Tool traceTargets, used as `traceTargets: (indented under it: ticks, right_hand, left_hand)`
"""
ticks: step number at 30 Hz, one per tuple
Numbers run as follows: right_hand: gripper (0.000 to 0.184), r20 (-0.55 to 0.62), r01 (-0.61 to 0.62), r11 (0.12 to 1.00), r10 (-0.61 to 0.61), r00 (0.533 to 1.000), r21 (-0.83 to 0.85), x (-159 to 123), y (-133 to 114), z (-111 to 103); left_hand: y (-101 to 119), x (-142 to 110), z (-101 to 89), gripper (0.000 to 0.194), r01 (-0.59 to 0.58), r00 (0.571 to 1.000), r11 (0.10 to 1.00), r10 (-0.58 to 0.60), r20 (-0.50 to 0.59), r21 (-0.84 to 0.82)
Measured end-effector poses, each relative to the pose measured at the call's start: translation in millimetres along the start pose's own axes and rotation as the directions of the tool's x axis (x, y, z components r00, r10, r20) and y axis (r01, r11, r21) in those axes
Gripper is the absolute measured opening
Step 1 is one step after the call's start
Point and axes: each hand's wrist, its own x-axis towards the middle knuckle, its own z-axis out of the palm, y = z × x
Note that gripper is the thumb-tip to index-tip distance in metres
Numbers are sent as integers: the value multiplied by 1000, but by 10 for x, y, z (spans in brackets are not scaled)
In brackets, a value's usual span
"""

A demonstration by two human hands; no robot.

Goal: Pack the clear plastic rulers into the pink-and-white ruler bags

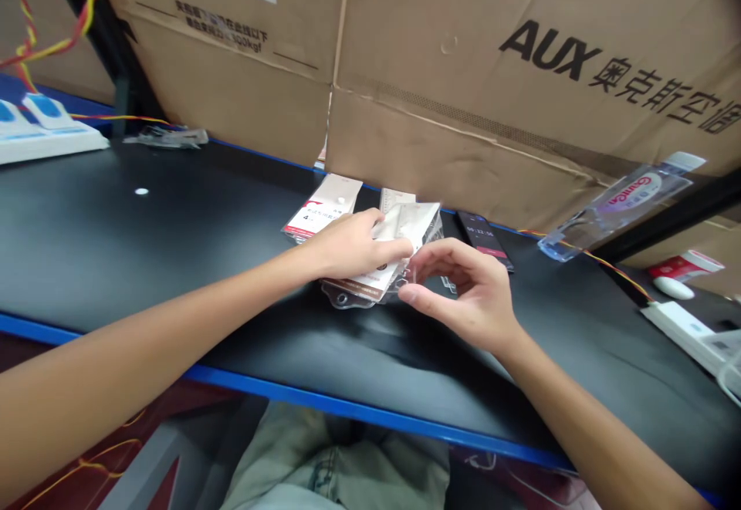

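Note:
Near the middle of the black table, my left hand (359, 246) is closed on a loose stack of clear plastic packets (397, 223) with white printed cards inside. Its thumb and fingers press on the top of the stack. At the stack's right edge is my right hand (472, 290), with curled fingers and thumb around the clear plastic there. Exactly how its fingertips grip is hard to make out. Clear plastic with a small hole (343, 299) sticks out at the near side. Behind my left hand lies a red and white carded packet (324, 205).
A large cardboard box (417, 140) walls off the back of the table (191, 224). To the right are a phone (485, 240), a clear plastic case (622, 205) and a white power strip (688, 332). Another power strip (52, 140), clear wrappers (167, 137) and a white dot (140, 191) are on the left.

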Motion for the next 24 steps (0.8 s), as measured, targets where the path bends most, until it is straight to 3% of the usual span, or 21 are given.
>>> traceTargets:
  ticks: [11, 24]
  right_hand:
    - [25, 0, 25, 999, -25, 1000, -24, 6, -13, 1]
    - [21, -33, 55, 991, -59, 998, -122, 28, -5, -24]
  left_hand:
    - [31, -42, -59, 57, -33, 998, 991, 38, -43, 129]
    - [68, -42, -57, 47, -59, 993, 998, 61, -100, 28]
